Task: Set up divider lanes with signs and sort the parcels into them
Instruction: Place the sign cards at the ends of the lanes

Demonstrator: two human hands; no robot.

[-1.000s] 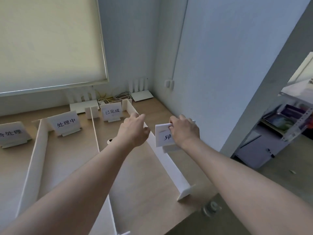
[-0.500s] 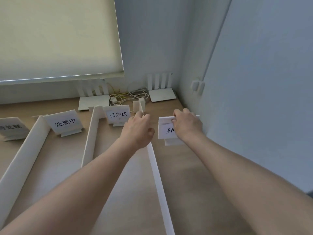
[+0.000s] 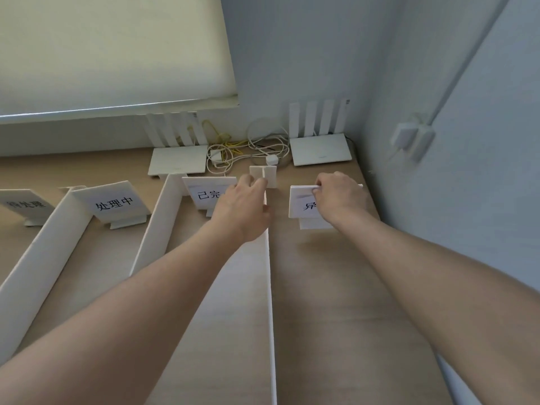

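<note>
Three white divider boards stand on the wooden table: a left divider (image 3: 41,252), a middle divider (image 3: 157,226) and a right divider (image 3: 270,287). My left hand (image 3: 245,209) grips the top edge of the right divider near its far end. My right hand (image 3: 340,200) holds the top of a white sign (image 3: 301,203) that stands in the rightmost lane. Three more signs stand at the lane heads: a far-left sign (image 3: 24,204), a second sign (image 3: 114,201) and a third sign (image 3: 204,192), partly hidden by my left hand. No parcels are in view.
Two white routers (image 3: 178,162) (image 3: 320,152) with upright antennas and a tangle of cables (image 3: 233,150) lie at the back of the table. A wall with a socket (image 3: 409,138) bounds the right side. A window blind hangs at the upper left.
The view has swung left and closer to the table's back corner. Both hands keep their holds on the right divider and the sign, which stands a little farther back.
</note>
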